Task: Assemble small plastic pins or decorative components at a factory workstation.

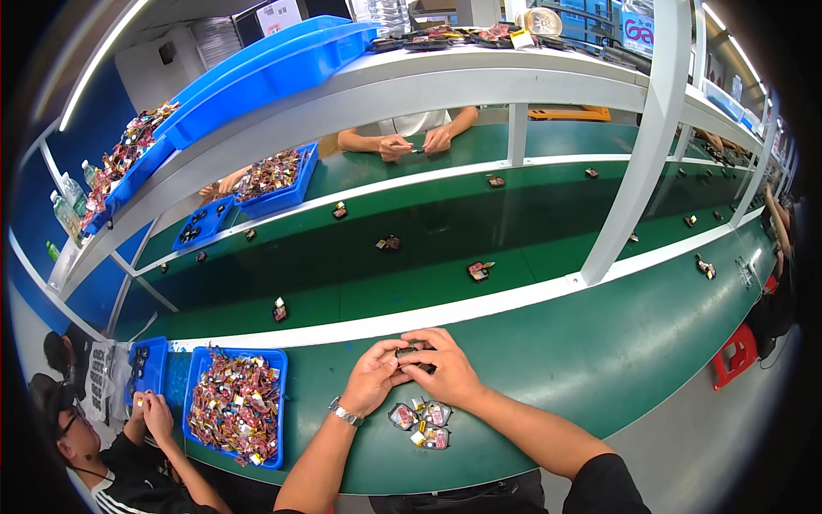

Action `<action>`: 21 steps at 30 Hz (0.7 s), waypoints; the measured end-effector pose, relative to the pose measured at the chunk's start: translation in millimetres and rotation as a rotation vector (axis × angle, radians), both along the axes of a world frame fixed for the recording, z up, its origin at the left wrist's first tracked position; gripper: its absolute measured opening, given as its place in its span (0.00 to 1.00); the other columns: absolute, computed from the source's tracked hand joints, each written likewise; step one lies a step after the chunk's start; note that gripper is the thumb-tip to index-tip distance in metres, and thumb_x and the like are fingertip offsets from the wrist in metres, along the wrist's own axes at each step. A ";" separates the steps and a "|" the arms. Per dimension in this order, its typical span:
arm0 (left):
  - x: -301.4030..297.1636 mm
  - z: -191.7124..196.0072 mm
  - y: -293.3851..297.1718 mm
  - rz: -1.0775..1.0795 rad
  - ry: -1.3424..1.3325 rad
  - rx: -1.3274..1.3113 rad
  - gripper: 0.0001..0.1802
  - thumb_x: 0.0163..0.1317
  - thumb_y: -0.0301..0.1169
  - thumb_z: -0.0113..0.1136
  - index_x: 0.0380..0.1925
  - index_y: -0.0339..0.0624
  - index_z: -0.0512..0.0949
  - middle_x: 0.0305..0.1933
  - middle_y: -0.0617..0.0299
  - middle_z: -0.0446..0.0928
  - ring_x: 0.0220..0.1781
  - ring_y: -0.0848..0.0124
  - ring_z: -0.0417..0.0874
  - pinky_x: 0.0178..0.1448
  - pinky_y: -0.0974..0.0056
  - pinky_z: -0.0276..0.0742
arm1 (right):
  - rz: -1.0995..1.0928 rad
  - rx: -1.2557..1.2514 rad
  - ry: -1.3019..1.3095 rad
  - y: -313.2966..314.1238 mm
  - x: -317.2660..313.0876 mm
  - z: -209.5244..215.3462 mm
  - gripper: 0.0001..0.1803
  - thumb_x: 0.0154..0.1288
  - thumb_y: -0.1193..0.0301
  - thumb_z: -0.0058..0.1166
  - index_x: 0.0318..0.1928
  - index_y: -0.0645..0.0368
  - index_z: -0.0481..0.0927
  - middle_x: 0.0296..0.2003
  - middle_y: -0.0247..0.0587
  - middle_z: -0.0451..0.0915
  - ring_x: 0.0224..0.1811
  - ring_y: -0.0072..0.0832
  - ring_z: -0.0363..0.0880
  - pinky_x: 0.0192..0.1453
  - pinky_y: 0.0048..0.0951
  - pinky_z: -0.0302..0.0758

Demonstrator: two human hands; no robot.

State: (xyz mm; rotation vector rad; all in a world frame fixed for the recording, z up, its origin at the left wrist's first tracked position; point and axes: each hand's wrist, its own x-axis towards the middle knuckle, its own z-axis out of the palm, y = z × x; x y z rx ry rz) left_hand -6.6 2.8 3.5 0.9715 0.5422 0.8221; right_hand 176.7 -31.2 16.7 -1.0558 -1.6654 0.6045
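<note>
My left hand [370,379], with a metal watch [346,413] on its wrist, and my right hand [447,370] meet above the green bench. Between their fingers is a small black plastic casing [413,349], mostly covered by the fingers. Both hands are closed on it. Just below them on the bench lie several small black casings with red circuit boards [437,439], with white and yellow pieces attached. To the left of my left forearm stands a blue bin [283,403] heaped with red circuit boards [231,403].
Beyond a white rail [360,330], a green conveyor belt [342,287] carries spaced-out casings [479,271]. A white post [638,163] rises ahead right, under a shelf holding a blue tray [265,77]. At left sits a co-worker [86,445]; another person's hands [415,144] work across the belt.
</note>
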 end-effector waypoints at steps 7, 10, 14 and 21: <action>0.9 -0.9 -0.3 -0.005 -0.003 -0.006 0.16 0.74 0.27 0.46 0.60 0.38 0.68 0.56 0.55 0.76 0.59 0.66 0.79 0.65 0.55 0.77 | -0.007 0.019 -0.012 0.0 1.1 0.6 0.08 0.56 0.77 0.62 0.38 0.58 0.86 0.53 0.39 0.78 0.56 0.37 0.75 0.55 0.33 0.77; 0.7 -1.2 -0.5 0.006 0.001 -0.014 0.16 0.74 0.26 0.46 0.59 0.38 0.68 0.57 0.54 0.76 0.59 0.66 0.79 0.65 0.54 0.76 | -0.011 0.027 -0.011 -0.1 1.4 1.0 0.08 0.56 0.77 0.62 0.38 0.58 0.86 0.52 0.40 0.78 0.56 0.37 0.75 0.56 0.34 0.77; 0.6 -2.2 -0.7 0.007 -0.005 -0.010 0.17 0.73 0.28 0.49 0.59 0.37 0.67 0.61 0.48 0.74 0.61 0.62 0.78 0.65 0.53 0.76 | -0.002 -0.021 -0.010 0.6 1.5 -1.2 0.09 0.56 0.77 0.62 0.40 0.59 0.86 0.54 0.40 0.78 0.56 0.37 0.74 0.57 0.34 0.76; -1.5 -5.0 1.3 0.008 -0.050 0.028 0.16 0.74 0.27 0.48 0.58 0.39 0.67 0.63 0.50 0.73 0.62 0.64 0.77 0.66 0.54 0.75 | 0.021 0.079 -0.042 0.8 -0.9 1.1 0.11 0.55 0.77 0.62 0.41 0.59 0.85 0.55 0.37 0.78 0.59 0.39 0.73 0.61 0.36 0.74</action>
